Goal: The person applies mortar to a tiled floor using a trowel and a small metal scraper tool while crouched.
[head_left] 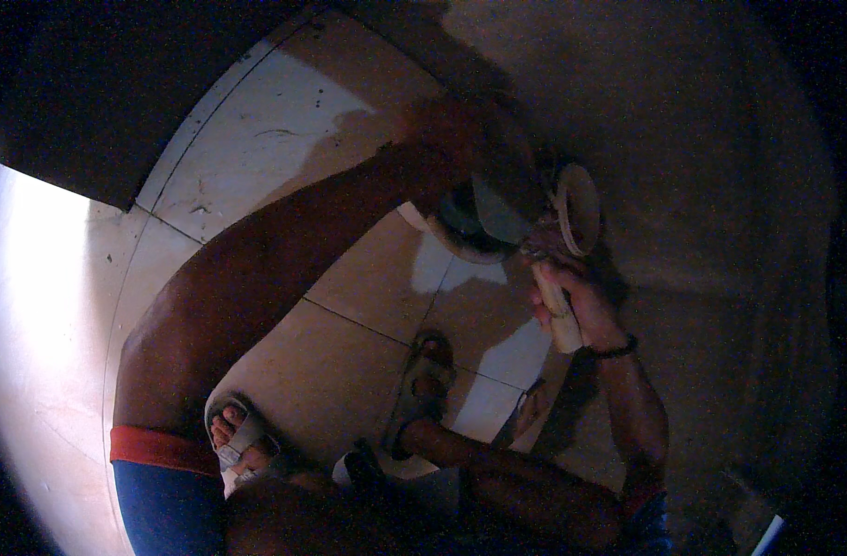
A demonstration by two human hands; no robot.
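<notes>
In dim light, my right hand [585,301] is closed round a pale, thick handle [560,320]. The handle slants up toward a dark, rough clump [555,239]; whether they are one tool is too dark to tell. Beside the clump stands a round, open-mouthed thing with a pale rim [594,222]. Stretched across from the lower left, my left arm ends in my left hand [474,139], its fingers lost in shadow. Just below it lies a rounded vessel [456,218] with a dark inside and a grey-green flat part [499,213] across it.
Large pale floor tiles [349,306] with dark joints lie beneath, with small dark specks. Both my feet wear sandals [243,440], low in the view. A dark flat shape [81,111] covers the upper left. Bright light falls at the far left; the right side is deep shadow.
</notes>
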